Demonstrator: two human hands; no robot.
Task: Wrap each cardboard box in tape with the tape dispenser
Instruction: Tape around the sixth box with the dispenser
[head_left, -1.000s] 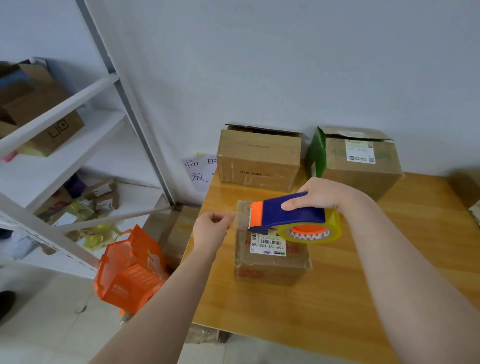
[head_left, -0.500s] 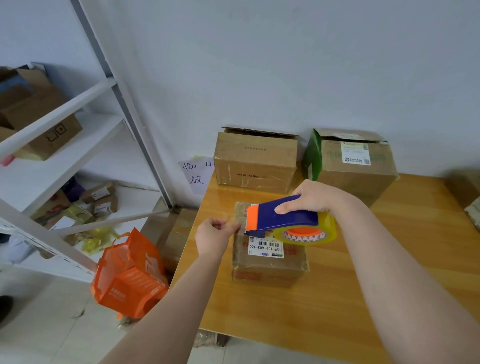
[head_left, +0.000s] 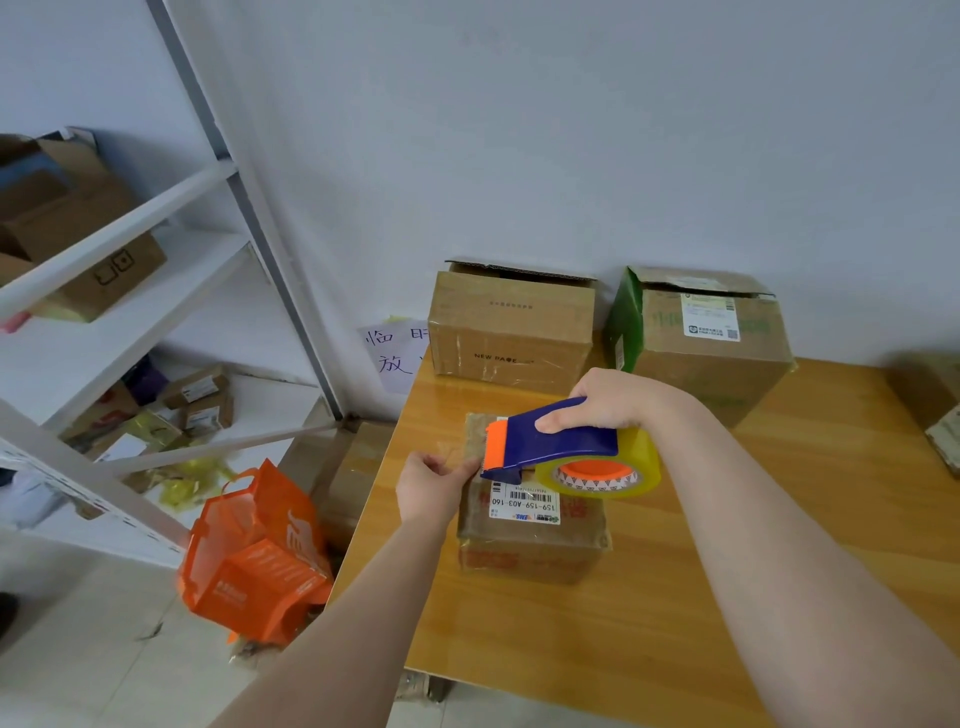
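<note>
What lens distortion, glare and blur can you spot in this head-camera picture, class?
Head view: the wide lens slants the shelf upright and stretches the right forearm near the bottom edge; soft light leaves pale sheen on the taped brown box and the table; the box at the right edge is smeared.

A single head-worn wide-angle view looks forward and down — close over the table. It faces the wall; the shelving sits left.

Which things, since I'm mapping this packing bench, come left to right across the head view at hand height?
Orange bag → left hand → tape dispenser → cardboard box at the right edge.
</note>
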